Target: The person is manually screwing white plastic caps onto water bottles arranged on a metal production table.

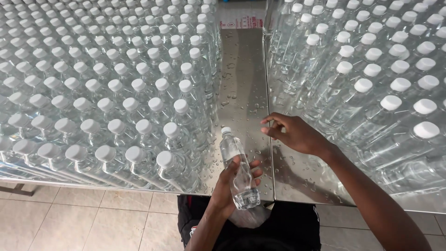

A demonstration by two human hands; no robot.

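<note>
Starting at my nine o'clock, I see a dense block of clear plastic water bottles with white screw caps [107, 88] standing upright on the wet stainless steel table [244, 88], row behind row. Moving toward the centre, my left hand [232, 183] is wrapped around the lower half of a single clear plastic bottle with a white cap [234, 162], fingers curled over its body near the base. That bottle is held over the table's near edge, in the bare lane between the two blocks. Its long axis runs roughly from six o'clock at the base to twelve o'clock at the cap, tipped slightly toward eleven, so the cap points away from me. The bottle looks see-through and unlabelled, with water droplets on the metal beside it. My right hand [295, 132] hovers at about two o'clock from the cap, empty, fingers loosely spread, close to the bottle but not touching it. The left is the one in contact. Further right, at three o'clock, stands a second block of capped clear bottles [371, 79].
</note>
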